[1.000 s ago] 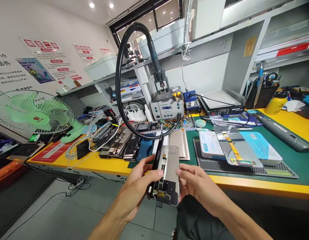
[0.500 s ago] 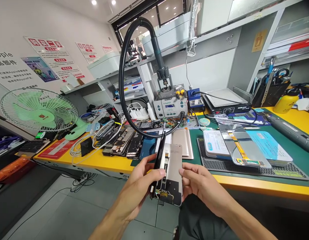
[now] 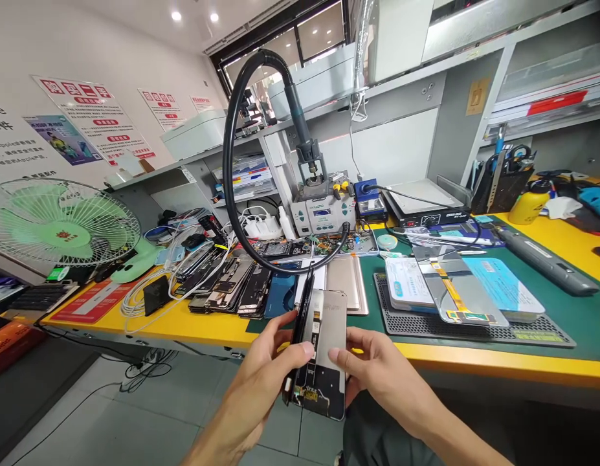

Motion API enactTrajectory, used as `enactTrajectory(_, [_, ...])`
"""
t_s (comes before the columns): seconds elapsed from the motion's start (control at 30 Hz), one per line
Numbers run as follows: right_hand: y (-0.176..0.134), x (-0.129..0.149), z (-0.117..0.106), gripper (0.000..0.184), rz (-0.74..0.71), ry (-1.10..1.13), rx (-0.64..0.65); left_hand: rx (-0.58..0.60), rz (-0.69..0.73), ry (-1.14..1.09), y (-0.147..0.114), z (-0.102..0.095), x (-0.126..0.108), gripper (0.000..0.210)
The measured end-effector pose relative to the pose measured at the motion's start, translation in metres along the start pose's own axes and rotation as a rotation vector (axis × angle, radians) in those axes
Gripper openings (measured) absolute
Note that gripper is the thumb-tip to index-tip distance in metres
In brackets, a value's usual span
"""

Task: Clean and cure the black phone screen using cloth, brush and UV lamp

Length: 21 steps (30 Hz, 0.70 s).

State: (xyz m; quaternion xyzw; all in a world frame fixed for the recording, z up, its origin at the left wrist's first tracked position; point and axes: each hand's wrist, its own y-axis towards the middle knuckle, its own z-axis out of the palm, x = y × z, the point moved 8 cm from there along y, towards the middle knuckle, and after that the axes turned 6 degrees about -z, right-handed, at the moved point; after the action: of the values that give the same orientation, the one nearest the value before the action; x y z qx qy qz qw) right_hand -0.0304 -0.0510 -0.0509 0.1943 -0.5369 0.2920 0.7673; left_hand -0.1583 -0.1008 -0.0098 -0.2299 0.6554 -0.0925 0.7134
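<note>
A stack of phone screens is held in front of the bench, with the silvery back, flex cable and black lower end of the nearest one facing me. My left hand grips the stack's left side, thumb lying on the flex cable. On the right edge, my right hand pinches the front screen, its thumb on the silver back and fingers behind. The fingers beneath the stack are mostly hidden. Beyond lie piles of phone screens and a gold tablet-sized panel.
A hot air station with a looping black hose stands behind. To the right, a detached screen rests on white and blue boxes over a black perforated mat. A green fan stands left.
My right thumb has moved inward from the edge onto the silver back of the front screen. The stack sits slightly lower and further left in view; the camera has turned a little right.
</note>
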Motion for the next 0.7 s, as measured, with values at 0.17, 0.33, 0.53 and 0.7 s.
enactTrajectory(0.17, [-0.001,-0.002,-0.003,0.029,-0.013,0.02,-0.027,-0.03,0.018,0.012,0.002,-0.006,0.005,0.068])
enactTrajectory(0.33, [-0.007,-0.008,-0.006,0.036,0.033,0.134,-0.099,-0.096,0.049,0.048,0.001,-0.006,0.005,0.073])
enactTrajectory(0.53, [-0.01,-0.011,0.004,0.038,0.061,0.3,-0.114,-0.162,0.072,0.036,0.01,-0.016,0.011,0.082])
enactTrajectory(0.7, [-0.014,0.007,-0.011,0.035,-0.009,0.212,-0.159,-0.225,0.013,0.023,0.018,-0.034,0.018,0.092])
